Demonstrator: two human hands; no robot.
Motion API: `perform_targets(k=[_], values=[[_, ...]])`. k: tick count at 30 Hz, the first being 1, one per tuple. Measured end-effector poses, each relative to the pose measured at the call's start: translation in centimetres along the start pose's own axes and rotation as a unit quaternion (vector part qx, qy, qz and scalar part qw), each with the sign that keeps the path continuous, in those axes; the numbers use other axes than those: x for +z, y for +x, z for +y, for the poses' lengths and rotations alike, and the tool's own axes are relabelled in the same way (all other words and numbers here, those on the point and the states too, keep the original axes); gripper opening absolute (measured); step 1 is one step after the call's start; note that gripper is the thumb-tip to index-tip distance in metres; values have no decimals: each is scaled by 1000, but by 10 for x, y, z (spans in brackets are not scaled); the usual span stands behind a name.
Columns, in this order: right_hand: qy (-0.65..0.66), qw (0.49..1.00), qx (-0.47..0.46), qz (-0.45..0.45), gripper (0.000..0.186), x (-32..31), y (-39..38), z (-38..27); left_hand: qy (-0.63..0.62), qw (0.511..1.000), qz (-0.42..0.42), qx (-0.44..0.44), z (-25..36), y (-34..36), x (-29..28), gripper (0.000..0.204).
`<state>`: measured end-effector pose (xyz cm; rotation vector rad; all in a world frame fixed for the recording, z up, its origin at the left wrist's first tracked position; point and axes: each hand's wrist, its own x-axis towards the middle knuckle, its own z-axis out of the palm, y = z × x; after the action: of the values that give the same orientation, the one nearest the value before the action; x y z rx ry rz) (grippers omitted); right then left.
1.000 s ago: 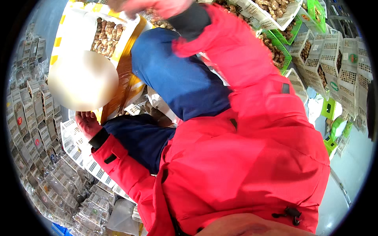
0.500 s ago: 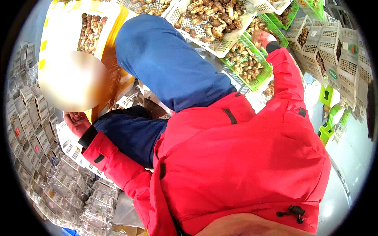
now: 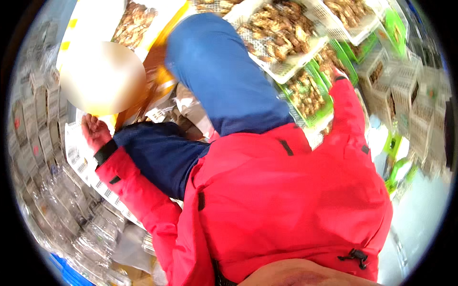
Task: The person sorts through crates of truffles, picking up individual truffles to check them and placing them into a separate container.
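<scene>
Beside the white perforated crate (image 3: 76,157) at the left is my left hand (image 3: 97,132), its fingers loosely bent and apart, with nothing seen in them. My right hand (image 3: 338,75) reaches into a green basket (image 3: 349,71) of brown mushrooms (image 3: 327,59) at the far right. Blur and the mushrooms hide its fingers, so their grip does not show. Another green basket (image 3: 320,116) of mushrooms lies closer to me. Next to these stands a large white basket (image 3: 276,75) heaped with more mushrooms.
A white foam box (image 3: 98,19) with yellow and brown tape, holding mushrooms, stands at the far left; a round blurred patch covers part of it. Stacked pale baskets (image 3: 405,90) line the right side. Plastic-wrapped stacks (image 3: 52,200) fill the left. My bent knees sit between.
The whole view has shifted and blurred. My left hand has risen away from the foam box's lower corner, its fingers more visible. My right hand stays at the green basket, its fingers less visible.
</scene>
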<state>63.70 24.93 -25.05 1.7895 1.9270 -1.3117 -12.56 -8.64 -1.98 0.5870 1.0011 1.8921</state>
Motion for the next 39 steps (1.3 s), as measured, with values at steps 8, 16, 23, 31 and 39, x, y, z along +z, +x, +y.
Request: perform_targets(k=[8,16,23,31,39], values=[[413,882,-195,-115,48,-71,-28,-265,-11,971,236,43,1,8,62,33],[-36,846,-430,-313,42,33,2,-681,-82,952,293,40,-12,-11,57,39],[-404,794,-346,-294,37,302,160,-740,-198,896,396,41,0,-9,49,37],[-465,776,-418,-88,50,419,181,-654,-282,906,311,57,-1,-15,25,28],[-465,761,-367,-265,46,413,174,-682,-243,895,372,-37,5,-5,34,31]])
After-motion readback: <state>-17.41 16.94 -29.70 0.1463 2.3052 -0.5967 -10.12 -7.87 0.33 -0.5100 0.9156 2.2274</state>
